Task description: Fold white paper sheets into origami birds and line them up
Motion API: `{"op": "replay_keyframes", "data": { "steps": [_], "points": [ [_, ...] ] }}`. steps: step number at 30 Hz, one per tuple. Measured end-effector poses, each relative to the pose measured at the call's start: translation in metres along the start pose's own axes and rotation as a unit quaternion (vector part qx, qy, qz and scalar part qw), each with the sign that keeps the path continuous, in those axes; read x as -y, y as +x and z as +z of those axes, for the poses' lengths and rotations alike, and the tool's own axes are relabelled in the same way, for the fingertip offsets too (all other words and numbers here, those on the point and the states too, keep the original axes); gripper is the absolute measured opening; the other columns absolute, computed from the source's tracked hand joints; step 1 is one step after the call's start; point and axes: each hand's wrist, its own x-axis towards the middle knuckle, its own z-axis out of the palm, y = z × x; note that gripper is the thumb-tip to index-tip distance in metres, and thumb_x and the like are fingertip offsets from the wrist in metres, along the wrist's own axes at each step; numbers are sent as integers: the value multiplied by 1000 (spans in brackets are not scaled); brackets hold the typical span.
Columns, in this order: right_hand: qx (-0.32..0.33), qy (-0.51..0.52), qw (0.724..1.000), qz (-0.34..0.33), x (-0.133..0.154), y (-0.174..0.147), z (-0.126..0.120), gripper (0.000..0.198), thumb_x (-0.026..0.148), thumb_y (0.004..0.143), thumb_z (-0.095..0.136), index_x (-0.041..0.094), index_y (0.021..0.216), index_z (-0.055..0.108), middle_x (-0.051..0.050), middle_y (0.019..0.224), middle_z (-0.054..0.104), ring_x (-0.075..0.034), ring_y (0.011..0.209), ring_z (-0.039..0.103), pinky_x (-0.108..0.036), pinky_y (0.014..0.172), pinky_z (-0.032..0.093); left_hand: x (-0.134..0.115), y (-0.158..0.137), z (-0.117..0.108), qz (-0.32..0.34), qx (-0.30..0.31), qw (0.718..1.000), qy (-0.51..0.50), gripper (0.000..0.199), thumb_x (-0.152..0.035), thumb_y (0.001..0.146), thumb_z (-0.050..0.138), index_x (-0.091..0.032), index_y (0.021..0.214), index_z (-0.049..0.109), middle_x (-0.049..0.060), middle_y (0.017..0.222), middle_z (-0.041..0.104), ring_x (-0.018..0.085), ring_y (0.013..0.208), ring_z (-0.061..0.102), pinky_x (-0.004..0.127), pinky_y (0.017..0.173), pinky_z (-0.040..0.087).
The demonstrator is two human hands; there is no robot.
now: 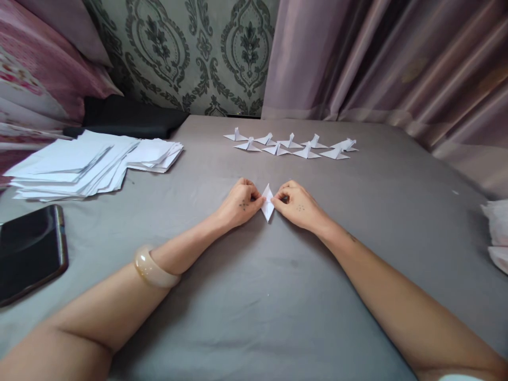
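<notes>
Between my two hands is a small white folded paper [268, 205], shaped like a narrow diamond with its points toward and away from me. My left hand [241, 203] pinches its left edge between thumb and fingers. On the opposite edge, my right hand [297, 205] pinches it the same way. Both hands are low over the grey cloth [254, 296]. Beyond them, several finished-looking folded paper birds [291, 141] stand in two rows with their wings spread.
At the left lies a spread stack of white paper sheets [79, 164], with smaller sheets [154, 153] beside it. A phone [34, 254] rests nearer me, and a black folded item [130, 116] lies behind the stack. Purple curtains [317, 58] hang at the back right; a whitish bundle [498, 233] sits at the right edge.
</notes>
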Motion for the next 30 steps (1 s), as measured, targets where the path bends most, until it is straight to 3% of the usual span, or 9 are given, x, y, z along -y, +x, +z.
{"op": "replay_keyframes", "data": {
  "steps": [10,13,16,19,23,26,30],
  "points": [
    [12,24,999,21,-1,3,-2,21,35,78,61,20,63,62,-4,94,61,-15,79,58,-31,77,44,2,-2,2,-9,-5,1000,14,14,-25,81,61,-16,71,58,6,88,55,18,84,53,33,79,46],
    [11,31,999,41,-3,5,-4,20,38,74,64,20,66,62,-3,89,61,-15,77,57,-30,73,43,2,-4,5,26,-38,998,42,7,-22,82,59,-17,84,55,5,90,53,17,83,52,31,78,46],
    [7,40,998,48,-5,4,-5,18,37,73,67,20,78,64,-2,88,62,-13,69,54,-29,67,42,0,-7,4,87,-14,992,95,8,-17,88,48,-16,89,56,6,93,55,17,86,52,32,80,46],
    [2,30,999,-16,-5,-3,-2,12,31,82,60,22,87,66,-1,92,63,-13,70,54,-27,66,41,-6,-14,-2,134,49,971,190,25,-13,92,36,-15,95,60,9,99,58,20,90,52,33,81,46],
    [-8,-58,992,-112,0,-19,2,26,21,93,43,25,105,66,-3,104,62,-15,86,58,-27,67,39,-16,-24,-11,194,63,933,296,29,-9,90,36,-12,101,62,15,119,53,25,104,47,36,86,45],
    [0,-156,977,-147,6,-29,2,31,19,96,39,24,114,63,-6,107,61,-18,92,57,-28,62,37,-21,-27,-13,210,97,914,332,27,-9,90,37,-10,99,63,15,108,57,25,100,48,36,86,45],
    [10,-224,960,-166,10,-33,-2,30,15,94,40,22,110,64,-7,105,61,-20,94,56,-29,57,33,-23,-27,-13,168,121,919,335,26,-9,89,39,-9,98,63,14,99,59,23,91,52,33,77,48]
  ]
}}
